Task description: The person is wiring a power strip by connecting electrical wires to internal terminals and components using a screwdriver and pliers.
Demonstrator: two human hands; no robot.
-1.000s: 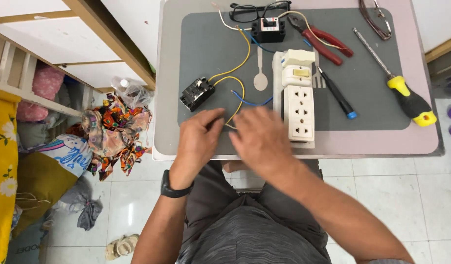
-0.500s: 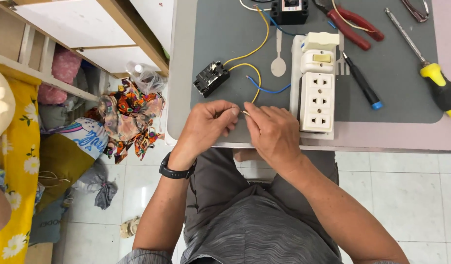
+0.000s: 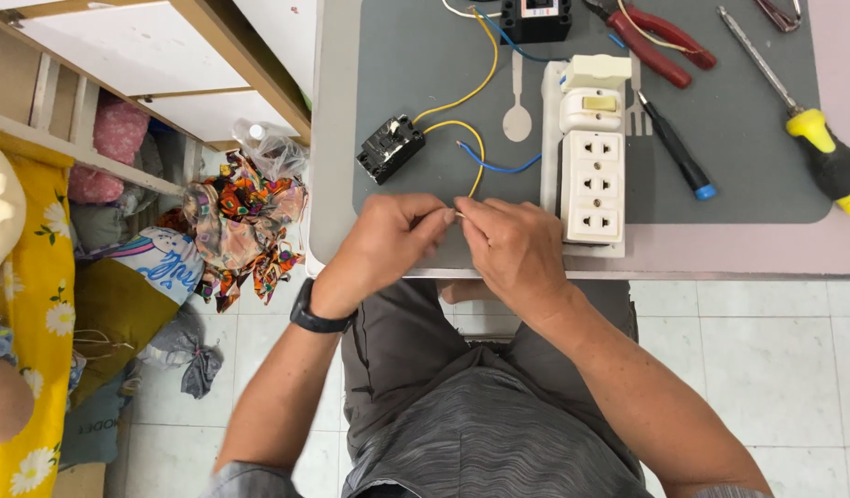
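At the table edge, lower centre of the frame: left hand [image 3: 388, 242] and right hand [image 3: 515, 251] brought together, fingertips meeting over the grey mat [image 3: 416, 74].
Left hand fingers: pinched shut on the end of the yellow wire [image 3: 471, 138], thumb against forefinger; black watch [image 3: 320, 317] on the wrist.
Right hand fingers: pinched on the same wire end, just beside the left fingertips; what exactly sits between the tips too small to tell.
Yellow wire: looping up from the fingertips, centre of the frame, to the black switch block [image 3: 390, 148]; a second yellow strand running on toward the top edge.
Blue wire [image 3: 497, 166]: lying loose on the mat, just above the right hand, between the yellow loop and the socket strip [image 3: 591, 152].
Socket strip: white, upright in the frame, right of centre, its lower end touching the right hand's knuckles.
Upper right of the frame: red-handled pliers [image 3: 660, 44], small blue-tipped screwdriver [image 3: 676, 152], large yellow-and-black screwdriver [image 3: 812, 138], well apart from both hands.
Top centre: black device [image 3: 534, 17], half cut off by the frame.
Left of the frame: patterned cloth bundle [image 3: 245, 226] beside the table.
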